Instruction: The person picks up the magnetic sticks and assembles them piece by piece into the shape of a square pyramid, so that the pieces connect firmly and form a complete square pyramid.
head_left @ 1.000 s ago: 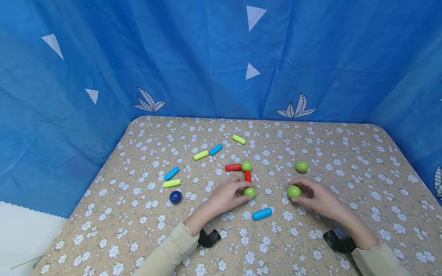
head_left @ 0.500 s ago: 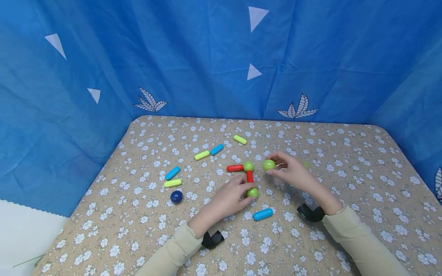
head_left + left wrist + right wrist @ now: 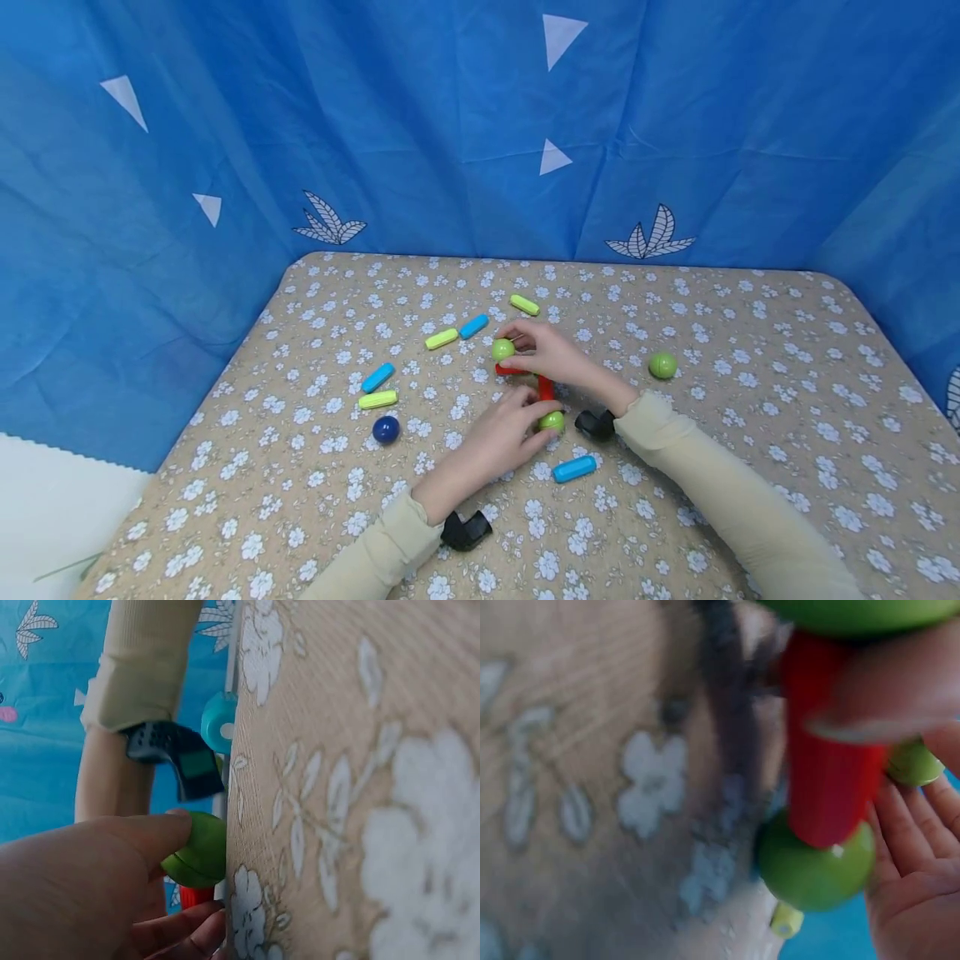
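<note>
In the head view my left hand [image 3: 498, 433] pinches a green ball [image 3: 552, 421] at the near end of an upright-running red rod [image 3: 546, 388]. My right hand [image 3: 555, 358] holds another green ball [image 3: 502, 350] between thumb and fingers, close to the outer end of a second red rod [image 3: 509, 370]. The corner ball where the two rods meet is hidden by the right hand. In the left wrist view, the thumb presses the green ball [image 3: 196, 851], with a red rod [image 3: 197, 895] beyond. A red rod [image 3: 829, 757] with green balls shows blurred in the right wrist view.
Nearby on the flowered tablecloth lies a blue rod [image 3: 574, 469]. A loose green ball [image 3: 663, 365] sits to the right. Leftward are a dark blue ball [image 3: 386, 430], yellow rods [image 3: 378, 399] and blue rods [image 3: 377, 377]. A blue curtain [image 3: 465, 125] hangs behind.
My right hand has carried its green ball leftward across the table, past the corner ball, to the outer end of the sideways red rod. The left hand keeps its pinch on the near ball.
</note>
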`<state>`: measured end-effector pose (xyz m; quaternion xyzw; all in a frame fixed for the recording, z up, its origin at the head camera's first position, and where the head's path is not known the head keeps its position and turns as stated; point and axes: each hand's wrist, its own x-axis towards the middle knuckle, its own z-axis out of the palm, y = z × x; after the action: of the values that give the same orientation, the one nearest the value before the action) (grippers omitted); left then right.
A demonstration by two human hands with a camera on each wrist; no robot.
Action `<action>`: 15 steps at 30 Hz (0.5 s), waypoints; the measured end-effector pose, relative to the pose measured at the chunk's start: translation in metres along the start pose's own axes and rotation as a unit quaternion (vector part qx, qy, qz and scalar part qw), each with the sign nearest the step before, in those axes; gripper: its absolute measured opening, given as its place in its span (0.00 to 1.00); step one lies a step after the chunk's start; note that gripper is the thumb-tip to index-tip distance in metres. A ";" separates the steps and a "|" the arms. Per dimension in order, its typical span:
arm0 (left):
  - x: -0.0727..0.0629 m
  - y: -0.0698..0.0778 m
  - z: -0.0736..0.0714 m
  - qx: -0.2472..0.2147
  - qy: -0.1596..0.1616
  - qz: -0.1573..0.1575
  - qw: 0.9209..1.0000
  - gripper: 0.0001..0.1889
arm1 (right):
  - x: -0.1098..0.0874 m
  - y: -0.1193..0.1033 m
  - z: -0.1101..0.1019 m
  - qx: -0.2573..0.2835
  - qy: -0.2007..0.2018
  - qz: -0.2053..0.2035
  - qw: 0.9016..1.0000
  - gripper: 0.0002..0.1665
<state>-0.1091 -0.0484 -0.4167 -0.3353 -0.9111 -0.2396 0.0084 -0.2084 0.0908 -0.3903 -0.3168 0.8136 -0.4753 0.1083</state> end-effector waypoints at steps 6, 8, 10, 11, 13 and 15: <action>-0.001 0.000 0.003 0.018 -0.002 0.003 1.000 0.20 | 0.013 0.011 0.009 -0.052 -0.035 -0.039 0.997 0.21; -0.002 0.000 0.004 0.020 -0.003 0.004 1.000 0.20 | 0.016 0.011 0.010 -0.068 -0.047 -0.049 0.995 0.21; -0.002 0.000 0.004 0.019 -0.001 0.004 1.000 0.21 | 0.018 0.012 0.011 -0.080 -0.053 -0.060 0.994 0.22; -0.002 0.000 0.004 0.019 0.001 0.005 1.000 0.21 | 0.019 0.013 0.011 -0.084 -0.057 -0.065 0.993 0.22; -0.003 0.000 0.004 0.018 0.006 0.007 1.000 0.20 | 0.019 0.013 0.012 -0.089 -0.060 -0.067 0.992 0.22; -0.003 0.000 0.005 0.010 0.011 0.008 1.000 0.21 | 0.020 0.013 0.012 -0.094 -0.062 -0.068 0.991 0.22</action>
<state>-0.1065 -0.0482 -0.4214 -0.3397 -0.9107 -0.2338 0.0233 -0.2237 0.0748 -0.4052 -0.4094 0.8228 -0.3824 0.0958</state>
